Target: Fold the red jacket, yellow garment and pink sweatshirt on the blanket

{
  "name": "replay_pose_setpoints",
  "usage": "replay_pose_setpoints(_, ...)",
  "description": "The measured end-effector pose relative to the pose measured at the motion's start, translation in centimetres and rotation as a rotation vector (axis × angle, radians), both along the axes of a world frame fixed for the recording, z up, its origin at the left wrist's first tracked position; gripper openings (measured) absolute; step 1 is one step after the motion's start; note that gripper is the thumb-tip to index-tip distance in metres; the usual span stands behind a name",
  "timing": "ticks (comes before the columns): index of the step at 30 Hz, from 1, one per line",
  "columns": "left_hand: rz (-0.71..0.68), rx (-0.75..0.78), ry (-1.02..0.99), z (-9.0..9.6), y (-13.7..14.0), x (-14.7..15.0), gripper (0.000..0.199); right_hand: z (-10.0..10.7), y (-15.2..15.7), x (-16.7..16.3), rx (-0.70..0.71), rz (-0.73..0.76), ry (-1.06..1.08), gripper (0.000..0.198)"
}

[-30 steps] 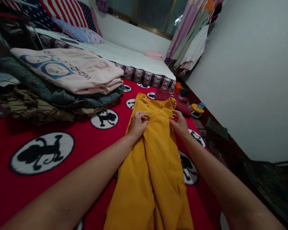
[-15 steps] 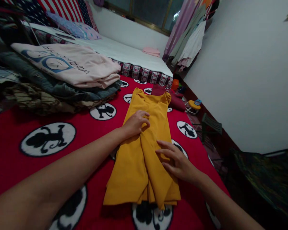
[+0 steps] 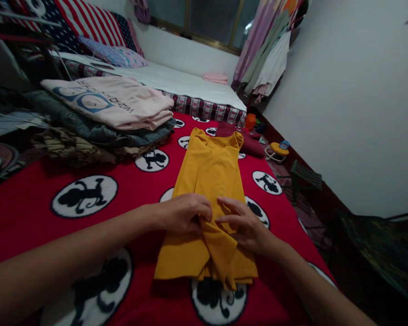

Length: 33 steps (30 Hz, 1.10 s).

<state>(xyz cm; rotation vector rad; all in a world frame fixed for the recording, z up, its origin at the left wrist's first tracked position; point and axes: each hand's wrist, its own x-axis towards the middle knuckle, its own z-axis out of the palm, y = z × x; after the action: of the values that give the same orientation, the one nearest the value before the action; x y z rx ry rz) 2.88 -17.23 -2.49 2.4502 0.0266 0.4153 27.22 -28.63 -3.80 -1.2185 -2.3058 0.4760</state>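
Observation:
A mustard-yellow garment (image 3: 217, 176) lies lengthwise on the red blanket (image 3: 129, 190), its sides folded inward and its hem toward me. My left hand (image 3: 188, 213) pinches the cloth near the middle fold in the lower half. On the right part of the garment rests my right hand (image 3: 246, 224), its fingers apart and touching the fabric. Between the two hands a loose flap of yellow cloth is bunched and turned over. The tips of my left fingers are partly hidden by the hand.
At the left is a stack of folded clothes topped by a pale pink shirt (image 3: 122, 102). Dark red cloth (image 3: 251, 147) lies beyond the garment. A yellow stool (image 3: 279, 148) and a folding stool (image 3: 306, 174) stand right of the bed. Behind is another bed (image 3: 177, 74).
My left hand has come down the garment toward me and closed on the cloth. The flap between my hands is now more bunched. My right hand has shifted slightly left.

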Motion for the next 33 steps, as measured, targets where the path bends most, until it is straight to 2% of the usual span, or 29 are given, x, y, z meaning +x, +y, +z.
replay_pose_setpoints(4, -0.085, -0.084, 0.016, 0.2, -1.8, -0.8, 0.026, 0.0, -1.0, -0.5, 0.036, 0.061, -0.093, 0.037)
replay_pose_setpoints(7, -0.109, -0.107, 0.04, 0.8, -2.5, -1.6, 0.032, -0.3, -1.6, -0.7, 0.079, 0.071, -0.049, 0.03)
replay_pose_setpoints(12, -0.026, -0.124, 0.126, 2.1, -1.4, -3.3, 0.028, 0.5, -1.9, -0.6, 0.033, -0.022, 0.147, 0.023)
replay_pose_setpoints(14, -0.007, -0.124, 0.184, 2.5, -0.7, -4.2, 0.032, 0.9, -2.0, -0.5, 0.008, -0.008, 0.143, 0.02)
replay_pose_setpoints(17, 0.028, -0.135, 0.223, 3.2, -0.1, -5.7, 0.048, 0.8, -2.3, -0.6, 0.022, 0.025, 0.074, 0.031)
replay_pose_setpoints(19, 0.046, -0.108, 0.218, 3.5, -0.1, -6.4, 0.053, 0.4, -2.6, -0.9, 0.064, 0.029, 0.039, 0.039)
replay_pose_setpoints(22, 0.046, -0.008, 0.21, 3.7, -0.5, -7.0, 0.048, 0.0, -2.7, -1.5, 0.109, 0.04, 0.083, 0.036)
replay_pose_setpoints(26, 0.032, 0.105, 0.215, 3.4, -1.0, -6.8, 0.029, 0.4, -2.6, -2.4, 0.007, 0.012, 0.23, 0.031)
replay_pose_setpoints(28, 0.049, 0.143, 0.212, 3.1, -1.2, -6.4, 0.039, 0.5, -2.5, -2.8, -0.068, -0.016, 0.325, 0.03)
replay_pose_setpoints(31, 0.075, 0.217, 0.197, 2.5, -1.6, -5.8, 0.066, 0.2, -2.5, -3.2, -0.153, -0.085, 0.434, 0.029)
replay_pose_setpoints(33, 0.032, 0.26, 0.181, 2.1, -2.0, -5.4, 0.066, 0.0, -2.6, -3.4, -0.163, -0.104, 0.462, 0.027)
